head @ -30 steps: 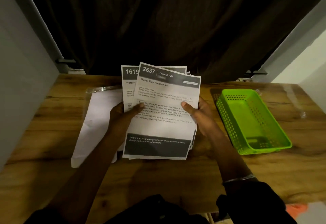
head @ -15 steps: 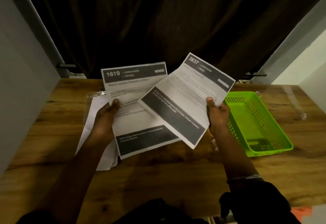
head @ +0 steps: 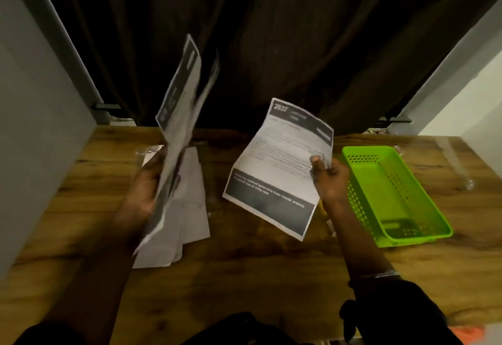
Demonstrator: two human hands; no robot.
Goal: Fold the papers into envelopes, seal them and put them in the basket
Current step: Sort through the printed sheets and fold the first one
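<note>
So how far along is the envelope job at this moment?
Barely begun. Done: nothing visible; the green basket shows no envelopes. In hand: the right hand pinches one unfolded printed sheet, the left hand grips the other sheets, blurred. Left: all folding, sealing and basketing, including the white papers lying on the table.

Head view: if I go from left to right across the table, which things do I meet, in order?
Left hand holding a bundle of papers → printed sheet → right hand pinching that sheet → green basket.
</note>
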